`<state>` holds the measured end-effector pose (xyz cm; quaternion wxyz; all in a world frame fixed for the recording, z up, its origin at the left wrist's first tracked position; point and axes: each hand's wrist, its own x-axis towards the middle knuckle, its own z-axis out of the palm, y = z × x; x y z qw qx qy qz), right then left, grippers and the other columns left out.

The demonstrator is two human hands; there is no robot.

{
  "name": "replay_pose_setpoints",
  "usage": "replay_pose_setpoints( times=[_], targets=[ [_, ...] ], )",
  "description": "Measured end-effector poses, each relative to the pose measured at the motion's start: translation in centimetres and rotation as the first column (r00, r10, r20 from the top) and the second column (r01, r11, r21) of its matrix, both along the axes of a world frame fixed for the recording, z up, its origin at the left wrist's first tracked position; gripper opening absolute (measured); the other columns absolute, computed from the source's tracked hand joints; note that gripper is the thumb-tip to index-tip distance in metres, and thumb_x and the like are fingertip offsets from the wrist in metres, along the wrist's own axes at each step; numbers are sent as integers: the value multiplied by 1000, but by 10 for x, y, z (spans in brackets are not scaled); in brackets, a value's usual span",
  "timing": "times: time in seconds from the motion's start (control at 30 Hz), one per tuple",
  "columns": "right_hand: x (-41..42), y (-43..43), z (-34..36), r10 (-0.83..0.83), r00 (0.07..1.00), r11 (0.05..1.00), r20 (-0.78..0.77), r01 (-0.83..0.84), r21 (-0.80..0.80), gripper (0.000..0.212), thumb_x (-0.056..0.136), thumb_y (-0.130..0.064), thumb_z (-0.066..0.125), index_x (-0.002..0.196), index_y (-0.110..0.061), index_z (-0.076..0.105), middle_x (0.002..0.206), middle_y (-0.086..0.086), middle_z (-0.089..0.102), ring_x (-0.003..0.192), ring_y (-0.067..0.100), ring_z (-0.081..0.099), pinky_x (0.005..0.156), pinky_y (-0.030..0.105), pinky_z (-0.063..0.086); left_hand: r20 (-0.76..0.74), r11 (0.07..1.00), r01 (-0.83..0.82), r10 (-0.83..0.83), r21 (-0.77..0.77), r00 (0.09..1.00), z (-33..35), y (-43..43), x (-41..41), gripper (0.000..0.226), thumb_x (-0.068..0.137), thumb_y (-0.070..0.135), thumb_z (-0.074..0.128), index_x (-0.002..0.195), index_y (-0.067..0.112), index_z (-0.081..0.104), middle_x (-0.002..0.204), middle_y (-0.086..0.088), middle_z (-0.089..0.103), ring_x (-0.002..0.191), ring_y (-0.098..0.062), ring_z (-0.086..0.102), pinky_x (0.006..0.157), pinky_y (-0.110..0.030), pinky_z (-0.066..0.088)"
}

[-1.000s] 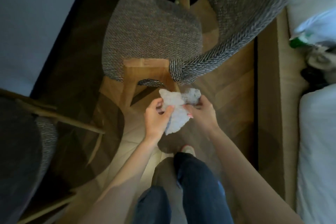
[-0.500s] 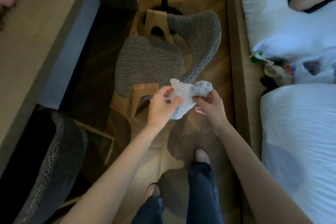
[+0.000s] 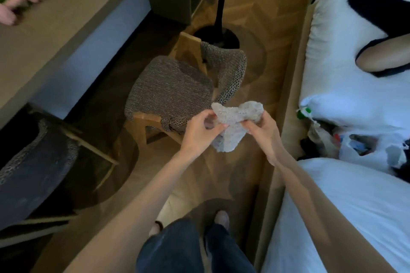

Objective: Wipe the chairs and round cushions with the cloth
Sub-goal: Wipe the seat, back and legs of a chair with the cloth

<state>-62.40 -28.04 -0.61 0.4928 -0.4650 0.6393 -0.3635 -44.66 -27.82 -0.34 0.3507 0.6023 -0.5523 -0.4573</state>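
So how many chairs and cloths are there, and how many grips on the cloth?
Chairs: 2, the middle chair and the lower-left chair
Cloths: 1, the cloth
Grips: 2, the left grip and the right grip, both holding the cloth
Total: 5

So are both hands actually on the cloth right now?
Touching. The head view shows the left hand pinching the cloth at its left edge, and the right hand gripping its right side.
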Motion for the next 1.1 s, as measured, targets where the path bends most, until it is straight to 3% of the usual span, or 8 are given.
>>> replay_pose_setpoints(
  times=[0.2,0.27,0.4,0.6,0.7,0.8,0.93,1.1],
  targets=[
    [-37,-57,-5,-60,993,998,-103,56,-35,30,90,-18,62,117,-22,50,111,-5,62,97,8,61,78,20,51,54,998,66,-65,-4,996,-1,-32,-36,27,93,15,61,119,15,64,104,10,65,90,0,63,79,-8,48],
    [-46,-82,-13,-12,982,999,-190,2,-51,28,90,-18,62,112,-23,46,111,-3,59,96,9,59,77,20,50,149,999,29,-26,-17,989,-11,-47,-37,31,95,20,58,126,19,60,115,4,62,101,-7,61,87,-19,50],
    [-58,-134,-36,164,917,985,-364,-169,19,37,83,-27,66,107,-29,38,109,-5,54,108,22,55,91,46,52,322,1000,3,-2,-2,947,-42,-79,-35,46,96,30,55,141,22,44,136,-1,47,126,-15,44,104,-24,34],
    [-59,-194,-51,357,832,926,-425,-374,45,52,78,-17,67,113,-32,32,118,1,53,110,27,53,88,51,51,374,999,-22,3,47,927,-72,-126,-39,57,94,31,58,146,20,36,138,-6,42,130,-24,36,107,-29,28],
    [-65,-223,-62,490,758,845,-429,-534,23,69,73,-5,66,125,-39,36,111,-5,58,94,20,59,87,45,49,399,994,-42,0,96,917,-84,-142,-48,65,91,30,63,148,21,33,141,-6,39,130,-25,33,108,-33,29],
    [-71,-251,-73,666,633,714,-396,-693,94,78,74,1,63,134,-45,41,82,-5,60,66,9,51,80,31,44,421,990,-58,-1,126,907,-101,-154,-60,74,84,30,70,148,24,32,142,-4,38,130,-26,35,109,-37,31],
    [-71,-283,-82,755,482,591,-445,-794,143,66,74,-8,67,129,-42,52,98,-17,57,98,9,44,93,33,42,501,981,-85,-13,172,865,-127,-162,-75,79,82,35,72,148,32,29,143,0,39,129,-24,36,108,-43,31],
    [-88,-307,-108,836,377,453,-399,-884,113,70,69,-14,72,126,-49,51,110,-15,60,107,9,53,92,30,50,508,956,-274,289,-107,811,-151,-155,-95,67,79,17,76,140,22,48,128,-4,57,114,-24,54,96,-43,46]
  ],
)
